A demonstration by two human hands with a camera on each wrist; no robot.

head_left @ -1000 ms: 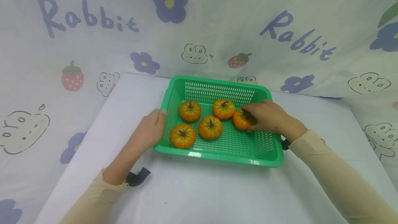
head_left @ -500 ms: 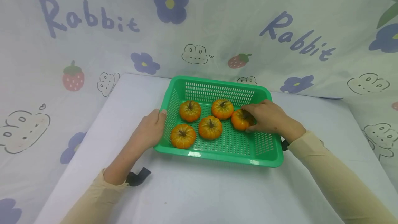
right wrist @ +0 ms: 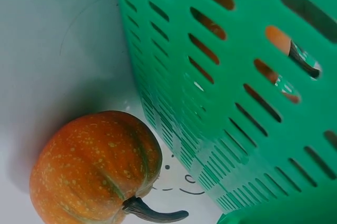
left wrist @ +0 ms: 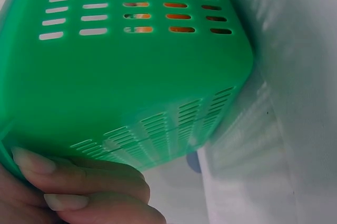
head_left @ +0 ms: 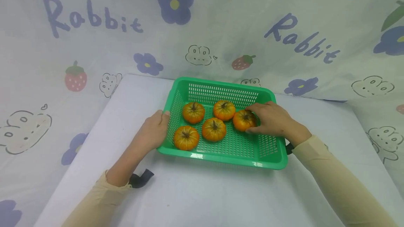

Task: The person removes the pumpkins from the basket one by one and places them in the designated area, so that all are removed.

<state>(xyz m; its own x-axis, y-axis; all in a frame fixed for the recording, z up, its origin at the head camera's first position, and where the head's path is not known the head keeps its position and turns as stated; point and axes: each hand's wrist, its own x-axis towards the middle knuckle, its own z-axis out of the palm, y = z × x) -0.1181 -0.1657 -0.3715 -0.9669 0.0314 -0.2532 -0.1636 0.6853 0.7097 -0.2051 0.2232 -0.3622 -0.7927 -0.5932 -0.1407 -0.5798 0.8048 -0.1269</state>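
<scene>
My left hand (head_left: 153, 130) grips the left rim of a green plastic basket (head_left: 221, 158), the thumb over the edge. In the left wrist view its curled fingertips (left wrist: 68, 201) show against the basket's outside. My right hand (head_left: 273, 118) reaches over the basket's right end, thumb and fingers around the right side of a small orange pumpkin (head_left: 242, 122). Several more small pumpkins sit inside, among them one at back left (head_left: 193, 112), one at front left (head_left: 186, 138) and one in the middle (head_left: 214, 129).
In the right wrist view another pumpkin (right wrist: 100, 166) with a dark curved stem sits outside, beside the basket's slotted wall. A white table (head_left: 202, 195) lies beneath, and a printed cloth (head_left: 221, 16) with rabbits and flowers hangs behind it.
The pumpkin at my right hand and the one at its back left have shifted slightly left. My right thumb has moved a little left; the left hand stays put on the basket.
</scene>
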